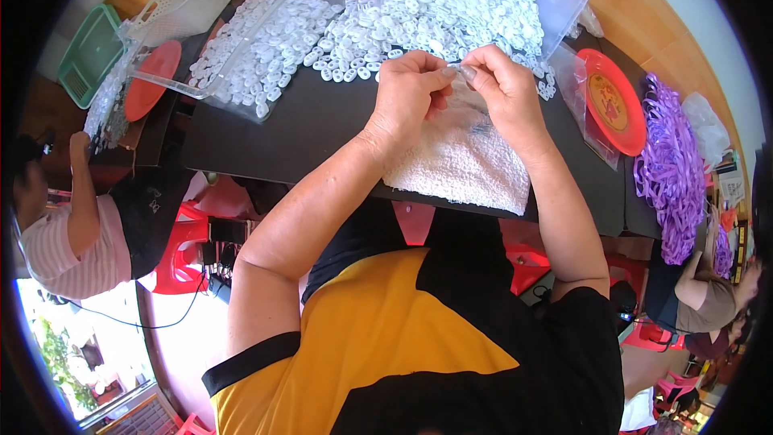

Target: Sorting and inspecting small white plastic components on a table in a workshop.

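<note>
My left hand (407,97) and my right hand (506,97) meet over the table, thumbs and fingertips pinched close together. Something small and bluish shows between the fingertips, too small to name. Under both hands lies a white terry cloth (463,165), hanging slightly over the table's near edge, with a bluish-grey mark on it. Just beyond the hands spreads a heap of small white oval plastic pieces with holes (459,8), spilling from a clear plastic bin (576,0) lying on its side.
More white pieces lie in a second clear bin (173,84) at the left. A red plate (612,101) and a bundle of purple ribbons (667,169) are at the right. White (189,0) and green baskets (90,56) stand far left. Other people sit at both sides.
</note>
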The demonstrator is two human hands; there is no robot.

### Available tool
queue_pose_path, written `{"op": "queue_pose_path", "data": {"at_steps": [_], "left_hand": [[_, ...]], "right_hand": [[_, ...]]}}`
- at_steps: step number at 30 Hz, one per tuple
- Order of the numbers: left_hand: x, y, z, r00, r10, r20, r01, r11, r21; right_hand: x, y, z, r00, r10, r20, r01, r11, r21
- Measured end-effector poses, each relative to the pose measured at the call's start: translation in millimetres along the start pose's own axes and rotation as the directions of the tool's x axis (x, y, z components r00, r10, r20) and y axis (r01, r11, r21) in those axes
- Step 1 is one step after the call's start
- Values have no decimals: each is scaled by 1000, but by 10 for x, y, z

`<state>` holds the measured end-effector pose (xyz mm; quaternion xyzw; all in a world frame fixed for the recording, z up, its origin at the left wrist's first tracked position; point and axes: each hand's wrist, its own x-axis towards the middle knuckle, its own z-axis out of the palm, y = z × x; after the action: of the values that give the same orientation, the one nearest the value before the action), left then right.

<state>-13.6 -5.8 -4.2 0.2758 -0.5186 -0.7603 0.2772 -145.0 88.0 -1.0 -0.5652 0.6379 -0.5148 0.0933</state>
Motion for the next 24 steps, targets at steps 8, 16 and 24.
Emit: {"op": "queue_pose_path", "data": {"at_steps": [8, 16, 24], "left_hand": [[20, -48, -6, 998, 57, 38, -60, 995, 82], [63, -176, 9, 987, 158, 13, -157, 967, 201], [30, -196, -6, 975, 221, -26, -205, 935, 288]], "right_hand": [[-20, 22, 23, 1000, 25, 9, -25, 1000, 7], [-57, 19, 143, 964, 264, -3, -252, 924, 286], [80, -98, 33, 945, 319, 69, -327, 926, 189]]}}
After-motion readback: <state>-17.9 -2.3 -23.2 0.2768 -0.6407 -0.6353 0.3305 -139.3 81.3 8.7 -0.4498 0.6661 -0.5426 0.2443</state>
